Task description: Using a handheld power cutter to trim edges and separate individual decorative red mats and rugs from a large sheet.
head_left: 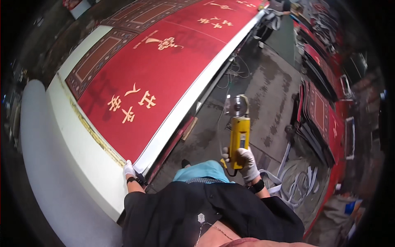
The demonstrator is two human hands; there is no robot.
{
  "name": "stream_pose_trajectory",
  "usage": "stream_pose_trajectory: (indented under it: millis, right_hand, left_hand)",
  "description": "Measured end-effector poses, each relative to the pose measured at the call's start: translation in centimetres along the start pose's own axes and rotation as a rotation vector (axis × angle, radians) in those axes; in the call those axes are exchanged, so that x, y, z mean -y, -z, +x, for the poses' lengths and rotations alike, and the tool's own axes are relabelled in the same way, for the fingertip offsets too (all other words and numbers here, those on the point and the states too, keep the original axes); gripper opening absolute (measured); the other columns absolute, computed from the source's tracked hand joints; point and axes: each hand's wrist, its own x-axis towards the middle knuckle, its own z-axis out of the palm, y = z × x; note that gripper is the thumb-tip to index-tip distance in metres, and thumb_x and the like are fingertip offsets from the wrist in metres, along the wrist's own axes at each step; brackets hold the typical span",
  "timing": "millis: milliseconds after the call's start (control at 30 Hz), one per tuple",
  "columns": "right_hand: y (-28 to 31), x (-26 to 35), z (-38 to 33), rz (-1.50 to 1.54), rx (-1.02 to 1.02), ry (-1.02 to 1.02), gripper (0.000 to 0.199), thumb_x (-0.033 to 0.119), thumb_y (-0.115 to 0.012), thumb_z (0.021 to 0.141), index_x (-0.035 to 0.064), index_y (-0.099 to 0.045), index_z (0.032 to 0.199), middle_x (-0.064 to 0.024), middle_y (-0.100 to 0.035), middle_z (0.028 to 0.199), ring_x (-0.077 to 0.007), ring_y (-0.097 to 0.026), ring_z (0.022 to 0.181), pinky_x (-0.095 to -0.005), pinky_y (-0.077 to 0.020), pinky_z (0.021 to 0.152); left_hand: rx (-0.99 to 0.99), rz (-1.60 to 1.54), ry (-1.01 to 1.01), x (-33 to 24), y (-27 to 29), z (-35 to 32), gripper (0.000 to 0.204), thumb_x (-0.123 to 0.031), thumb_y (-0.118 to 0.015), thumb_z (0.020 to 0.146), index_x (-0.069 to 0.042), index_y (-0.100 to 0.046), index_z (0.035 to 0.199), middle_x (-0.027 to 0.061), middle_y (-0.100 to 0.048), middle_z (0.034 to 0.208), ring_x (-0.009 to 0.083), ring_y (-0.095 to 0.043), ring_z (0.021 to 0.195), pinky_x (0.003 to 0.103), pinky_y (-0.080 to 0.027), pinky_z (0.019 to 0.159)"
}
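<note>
Cutter, long axis forward, disc end foremost; right hand tight around it; left hand, fingers unclear.

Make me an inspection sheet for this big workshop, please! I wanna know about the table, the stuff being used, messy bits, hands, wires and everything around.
Surface: pale table, with patterned brownish mats lying beside the red one.
Job's things: red mat with gold designs; yellow power tool with a round metal disc, held up off the table.
Clutter: tangled grey strips on the floor.
Hands: left hand at the red mat's near corner, grip unclear; right hand gripping the tool.
Cables: looped thin wires beside the table; where they lead is unclear.
Surroundings: big grey roll at left, stacked mats at right, another person beyond.
</note>
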Motion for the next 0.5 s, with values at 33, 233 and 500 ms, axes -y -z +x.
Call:
stream_pose_trajectory:
  millis: [33, 233, 500]
  right_hand:
    - [0.7, -0.7, -0.5, 0.022, 0.022, -0.019, 0.058, 0.022, -0.070, 0.079, -0.0045, -0.047, 0.125, -0.0201, -0.065, 0.104, -0.0296, -0.069, 0.086, -0.0378, -0.0589, 0.074]
    - [-0.1, -4.8, -4.7, 0.012, 0.172, -0.128, 0.068, 0.025, -0.074, 0.081, 0.0000, -0.041, 0.134, -0.0219, -0.061, 0.117, -0.0320, -0.067, 0.100, -0.0389, -0.0580, 0.080]
    - [-4.7, -13.6, -9.1, 0.131, 0.144, -0.056, 0.068, 0.020, -0.066, 0.083, -0.0004, -0.035, 0.140, -0.0223, -0.051, 0.132, -0.0356, -0.057, 0.118, -0.0437, -0.0534, 0.091]
  left_hand:
    - [0.032, -0.038, 0.050, -0.9, -0.7, 0.2, 0.061, -0.049, -0.047, 0.096, 0.008, -0.063, 0.110, 0.0143, -0.067, 0.098, 0.0258, -0.062, 0.087, 0.040, -0.049, 0.080]
    - [0.019, -0.099, -0.113, 2.3, 1.5, 5.2, 0.051, -0.049, -0.048, 0.096, -0.001, -0.064, 0.092, 0.0063, -0.058, 0.073, 0.0195, -0.053, 0.061, 0.038, -0.043, 0.054]
    - [0.185, 0.200, -0.451, -0.6, 1.1, 2.4, 0.064, -0.058, -0.049, 0.092, 0.005, -0.061, 0.103, 0.0155, -0.064, 0.089, 0.0282, -0.062, 0.080, 0.043, -0.052, 0.073]
